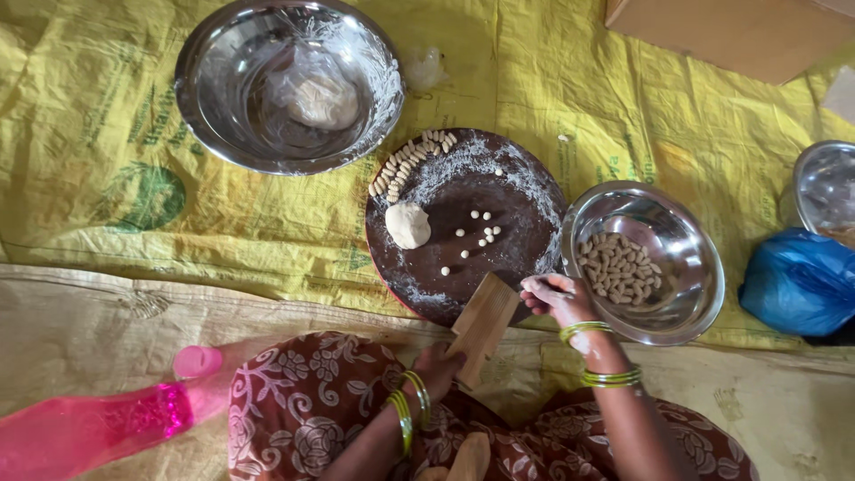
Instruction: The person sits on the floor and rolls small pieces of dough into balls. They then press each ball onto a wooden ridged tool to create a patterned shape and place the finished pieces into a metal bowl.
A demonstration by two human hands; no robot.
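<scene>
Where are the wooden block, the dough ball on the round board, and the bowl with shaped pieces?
wooden block (482, 322): head view, middle of its top face.
dough ball (408, 224): head view, its centre.
steel bowl of shaped pieces (688, 233): head view, bare inner wall.

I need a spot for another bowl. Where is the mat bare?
Bare yellow mat lies left of the large steel bowl and below it, left of the round board. Crowded: the board's right edge meets the smaller bowl; both hands sit there.

The pink plastic bottle (89, 428) and the shiny steel bowl (824, 187) at the right are cut off by the picture's edges.
</scene>
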